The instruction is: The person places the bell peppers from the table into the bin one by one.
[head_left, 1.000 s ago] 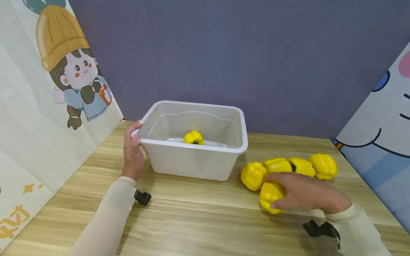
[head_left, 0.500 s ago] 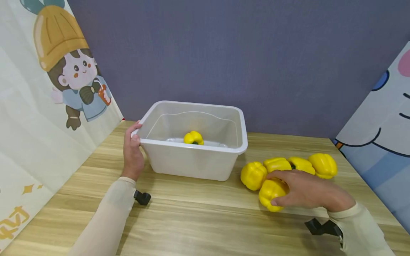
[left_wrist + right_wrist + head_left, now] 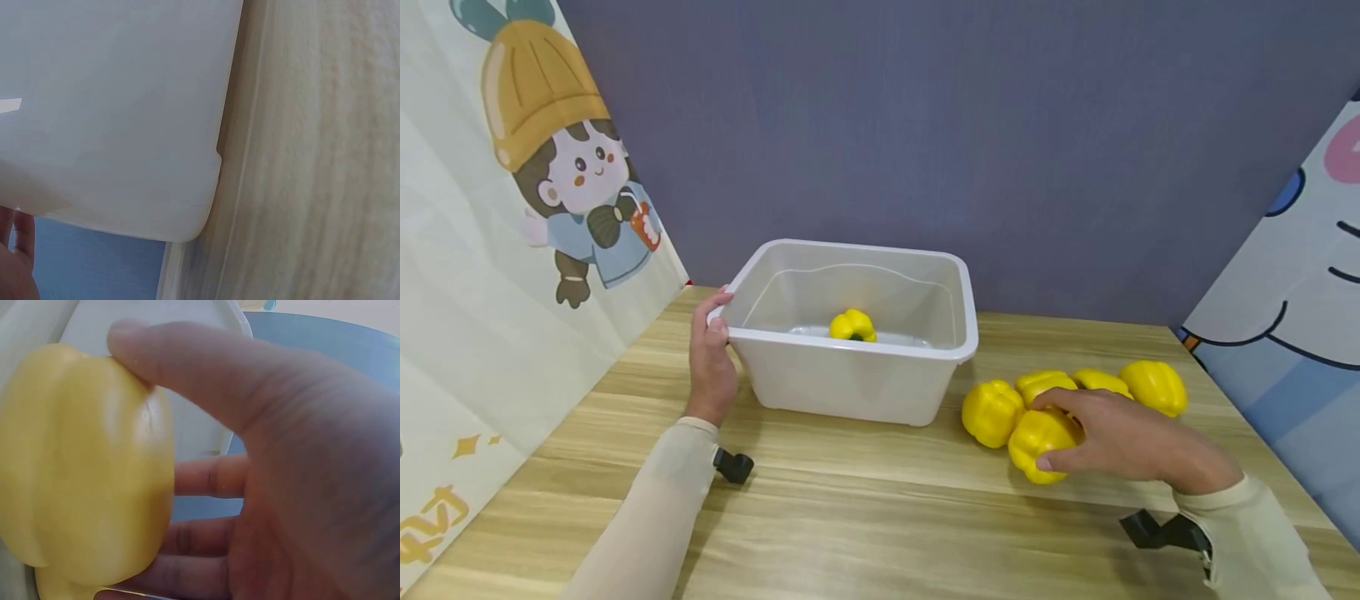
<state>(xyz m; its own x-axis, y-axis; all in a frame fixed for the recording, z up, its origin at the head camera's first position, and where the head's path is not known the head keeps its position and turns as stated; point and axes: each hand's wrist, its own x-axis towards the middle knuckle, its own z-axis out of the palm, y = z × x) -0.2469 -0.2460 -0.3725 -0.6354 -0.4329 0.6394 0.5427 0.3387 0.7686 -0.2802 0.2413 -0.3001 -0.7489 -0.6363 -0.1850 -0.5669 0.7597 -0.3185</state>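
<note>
Yellow peppers (image 3: 992,414) on wood-grain tbl (image 3: 850,517) w/ grey-blue wall (image 3: 925,125) bhd.

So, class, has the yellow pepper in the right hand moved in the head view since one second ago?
Yes: that yellow pepper has shifted slightly up the picture and a little right, judged against the stationary bin.

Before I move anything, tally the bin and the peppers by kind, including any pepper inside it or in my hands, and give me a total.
White bin: 1
Yellow bell peppers: 6 (1 inside the bin, 1 held in the right hand, 4 on the table)
Total: 7
</note>
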